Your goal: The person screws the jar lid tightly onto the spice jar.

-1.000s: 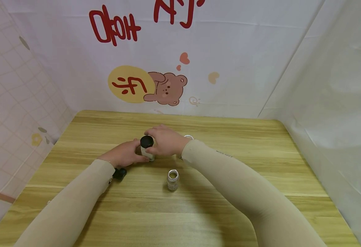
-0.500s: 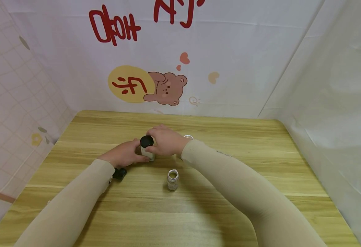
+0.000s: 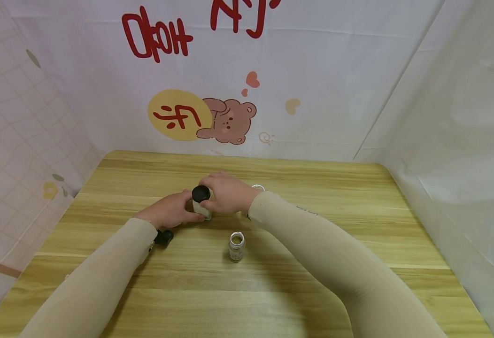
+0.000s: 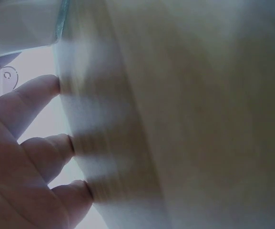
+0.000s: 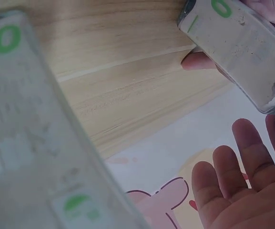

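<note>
A spice jar (image 3: 202, 210) with pale contents and a black lid (image 3: 201, 194) stands on the table near the middle. The left hand (image 3: 168, 211) holds its glass body low down between thumb and fingers. From the far right side, the right hand (image 3: 226, 192) grips the lid by its edge with thumb and forefinger. In the right wrist view this jar (image 5: 244, 50) shows green print and pale powder, while the other fingers (image 5: 247, 143) stay off it. In the left wrist view only the jar's base corner (image 4: 23, 28) shows.
A small uncapped jar (image 3: 236, 247) stands nearer the front. Another jar (image 3: 258, 188) is mostly hidden behind the right wrist; it looms large (image 5: 37, 133) in the right wrist view. A black cap-like object (image 3: 164, 238) lies beside the left wrist on the wooden table (image 3: 238, 305).
The right hand's fingers shift slightly about the lid. The left hand and all the jars hold their places.
</note>
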Motion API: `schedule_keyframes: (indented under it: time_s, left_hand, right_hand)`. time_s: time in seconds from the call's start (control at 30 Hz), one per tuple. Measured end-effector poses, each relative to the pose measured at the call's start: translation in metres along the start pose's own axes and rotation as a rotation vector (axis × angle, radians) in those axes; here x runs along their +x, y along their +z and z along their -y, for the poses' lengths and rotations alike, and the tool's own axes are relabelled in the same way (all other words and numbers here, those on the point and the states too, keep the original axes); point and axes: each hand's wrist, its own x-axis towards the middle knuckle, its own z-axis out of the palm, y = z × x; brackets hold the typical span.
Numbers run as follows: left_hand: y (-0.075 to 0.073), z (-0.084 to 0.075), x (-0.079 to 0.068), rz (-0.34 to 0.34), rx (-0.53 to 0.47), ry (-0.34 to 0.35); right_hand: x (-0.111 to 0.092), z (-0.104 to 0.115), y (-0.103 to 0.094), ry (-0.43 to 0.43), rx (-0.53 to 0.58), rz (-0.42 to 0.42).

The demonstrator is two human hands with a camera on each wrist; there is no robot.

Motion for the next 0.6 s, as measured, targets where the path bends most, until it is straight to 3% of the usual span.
schedule_keyframes:
  time_s: [0.6]
  left_hand:
    - [0.0011, 0.0007, 0.0017, -0.004, 0.022, 0.005]
  right_hand:
    - [-0.0005, 0.0002, 0.0004, 0.010, 0.014, -0.002]
